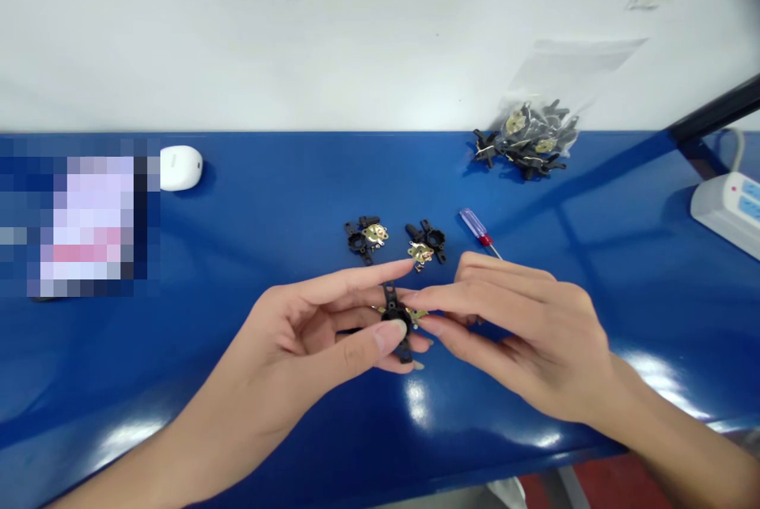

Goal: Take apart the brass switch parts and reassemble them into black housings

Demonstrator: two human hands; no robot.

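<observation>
Between the thumb and fingers of my left hand [309, 343] is a black plastic bracket [389, 297] with a round middle and arms. My right hand [528, 335] pinches the edge of a small brass-coloured metal plate [418, 315], which sits against the bracket's right side. My left thumb covers part of the bracket, and fingers hide most of the plate. Beyond my hands lie two similar sets: a black bracket [357, 242] beside a brass plate [376, 235], and another bracket [436, 239] with its plate [420, 253] and small screws.
A screwdriver [473, 226] with a clear purplish handle lies beyond my right hand. Farther back is a clear bag [543, 129] of similar parts. A white case [181, 168] and a pixelated area are at left, a white power strip [727, 212] at right. The table [267, 200] is blue.
</observation>
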